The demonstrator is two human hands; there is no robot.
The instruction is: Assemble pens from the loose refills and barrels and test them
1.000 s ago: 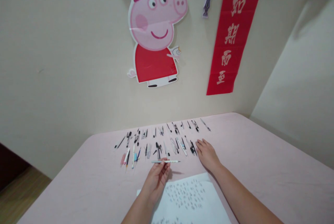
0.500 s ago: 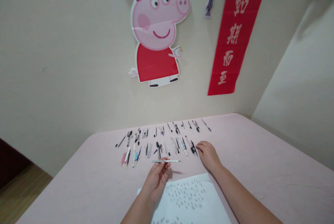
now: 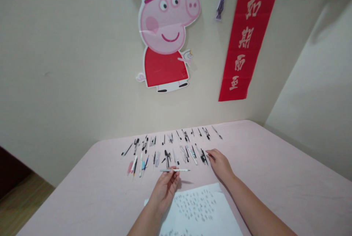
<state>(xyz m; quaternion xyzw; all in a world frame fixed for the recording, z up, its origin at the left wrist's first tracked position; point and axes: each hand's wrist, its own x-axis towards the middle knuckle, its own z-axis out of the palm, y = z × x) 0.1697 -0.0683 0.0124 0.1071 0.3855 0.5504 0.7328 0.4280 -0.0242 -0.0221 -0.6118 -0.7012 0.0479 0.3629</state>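
Observation:
My left hand (image 3: 165,188) pinches a thin white pen (image 3: 175,170) and holds it level, a little above the pink table (image 3: 275,177). My right hand (image 3: 220,163) rests on the table with its fingers curled at the right end of the near row of pens and pen parts (image 3: 165,157). Its fingertips touch a dark pen part (image 3: 204,156) there; whether they grip anything is too small to tell. A second row of pen parts (image 3: 176,136) lies farther back. A white sheet with handwriting (image 3: 200,210) lies just in front of my hands.
The table stands against a cream wall with a pink cartoon pig cutout (image 3: 165,34) and a red banner (image 3: 244,34). A second wall closes the right side. The table's left edge drops to a wooden floor (image 3: 16,203).
My right hand's fingers have curled in and shifted slightly left toward the end of the near row. My left hand and its pen have stayed in place.

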